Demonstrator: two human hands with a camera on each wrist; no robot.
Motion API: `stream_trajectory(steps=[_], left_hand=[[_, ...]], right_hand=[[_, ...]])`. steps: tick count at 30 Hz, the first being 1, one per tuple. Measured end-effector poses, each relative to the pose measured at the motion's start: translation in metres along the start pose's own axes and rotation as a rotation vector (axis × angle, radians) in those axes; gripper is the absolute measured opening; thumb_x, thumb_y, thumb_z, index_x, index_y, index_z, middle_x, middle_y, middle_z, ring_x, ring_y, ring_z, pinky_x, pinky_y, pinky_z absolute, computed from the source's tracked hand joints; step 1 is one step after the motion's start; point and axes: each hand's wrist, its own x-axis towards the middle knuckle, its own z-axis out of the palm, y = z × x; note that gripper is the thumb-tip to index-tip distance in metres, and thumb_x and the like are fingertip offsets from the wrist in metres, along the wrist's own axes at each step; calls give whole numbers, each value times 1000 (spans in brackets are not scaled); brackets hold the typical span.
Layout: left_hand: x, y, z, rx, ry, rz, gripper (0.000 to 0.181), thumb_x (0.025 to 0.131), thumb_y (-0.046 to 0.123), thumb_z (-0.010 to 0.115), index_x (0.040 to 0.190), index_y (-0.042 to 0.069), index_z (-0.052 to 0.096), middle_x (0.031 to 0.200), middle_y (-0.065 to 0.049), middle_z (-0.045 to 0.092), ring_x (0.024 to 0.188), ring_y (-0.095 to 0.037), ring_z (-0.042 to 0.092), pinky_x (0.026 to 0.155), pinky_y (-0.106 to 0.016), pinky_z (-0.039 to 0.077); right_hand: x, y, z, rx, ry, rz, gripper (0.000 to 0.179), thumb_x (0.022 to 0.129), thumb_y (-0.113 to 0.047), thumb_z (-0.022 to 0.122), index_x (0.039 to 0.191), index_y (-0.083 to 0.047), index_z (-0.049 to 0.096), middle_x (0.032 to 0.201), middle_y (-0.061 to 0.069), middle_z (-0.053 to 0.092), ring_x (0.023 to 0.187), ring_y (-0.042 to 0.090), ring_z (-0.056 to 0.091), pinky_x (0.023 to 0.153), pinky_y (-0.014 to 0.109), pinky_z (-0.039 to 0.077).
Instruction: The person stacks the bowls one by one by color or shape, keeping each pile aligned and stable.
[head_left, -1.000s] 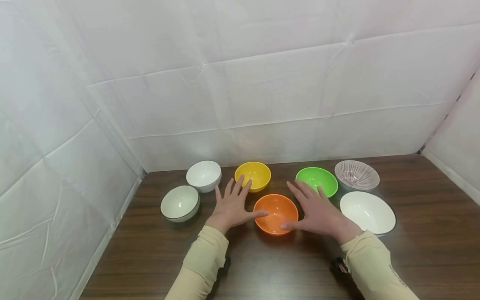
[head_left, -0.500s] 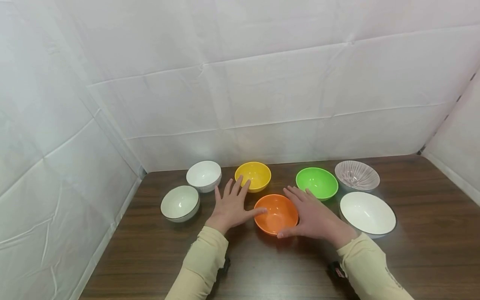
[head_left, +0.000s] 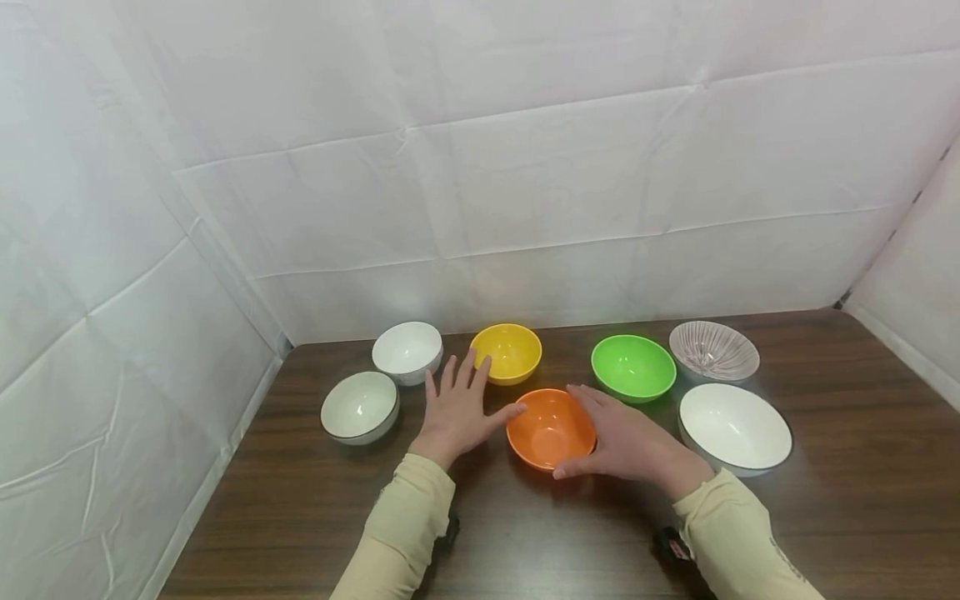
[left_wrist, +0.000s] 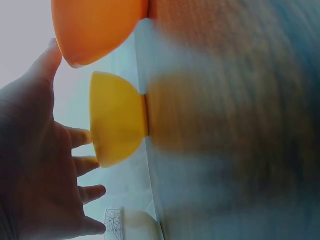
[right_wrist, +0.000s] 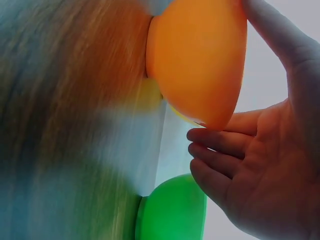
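Flanking an orange bowl [head_left: 551,429] in the head view, two hands meet it from either side where it sits upright, mid-way across the dark wood surface [head_left: 300,517]. The left hand [head_left: 453,417] is released, its fingers spread toward the yellow bowl [head_left: 512,354] and its thumb at the orange rim. The right hand [head_left: 626,437] curves about the other side, thumb at the near rim and fingers at the far one; whether it grasps firmly cannot be told. Near it is the green bowl [head_left: 633,367]; beyond are a striped bowl [head_left: 714,350] and a wide white bowl [head_left: 735,425].

The left wrist view shows the thumb tip against the orange bowl and the fingertips overlapping the yellow one's edge, contact unclear.

The right wrist view shows the thumb at the orange rim, one finger partly hidden behind the bowl, and the others close together beside it.
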Motion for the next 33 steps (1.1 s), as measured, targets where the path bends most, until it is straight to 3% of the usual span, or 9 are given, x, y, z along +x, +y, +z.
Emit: stream_trajectory(steps=[6, 11, 19, 24, 33], left_hand=[[3, -1, 1, -29, 40, -15, 98, 87, 76, 49, 160, 16, 22, 168, -12, 14, 154, -38, 15, 126, -59, 8], [6, -1, 1, -75, 53, -44, 96, 90, 70, 53, 160, 12, 21, 167, -16, 16, 153, -37, 22, 127, -51, 17], [12, -1, 0, -163, 78, -115, 94, 89, 59, 64, 159, 14, 22, 166, -14, 21, 150, -35, 31, 119, -53, 34], [16, 0, 0, -193, 93, -143, 98, 86, 58, 70, 159, 13, 22, 166, -14, 22, 149, -35, 33, 117, -53, 37], [23, 0, 3, -258, 86, -137, 105, 82, 59, 73, 159, 13, 20, 166, -15, 22, 150, -36, 31, 118, -54, 35]], right_hand=[[0, -1, 0, 46, 9, -12, 116, 67, -69, 80, 149, 2, 39, 141, 19, 56, 124, 35, 58, 104, 54, 49], [0, -2, -1, 60, 4, -8, 116, 66, -69, 80, 149, 2, 39, 140, 18, 57, 123, 33, 59, 104, 53, 49], [1, -3, -1, 73, 1, -21, 112, 67, -66, 81, 148, 1, 40, 138, 16, 58, 121, 32, 60, 103, 53, 50], [1, -2, 0, 76, -1, -17, 111, 68, -63, 82, 148, 1, 40, 139, 16, 58, 122, 32, 59, 104, 53, 49], [1, -2, 0, 89, -5, -9, 113, 68, -62, 83, 149, 2, 38, 140, 17, 57, 124, 33, 58, 105, 53, 48]])
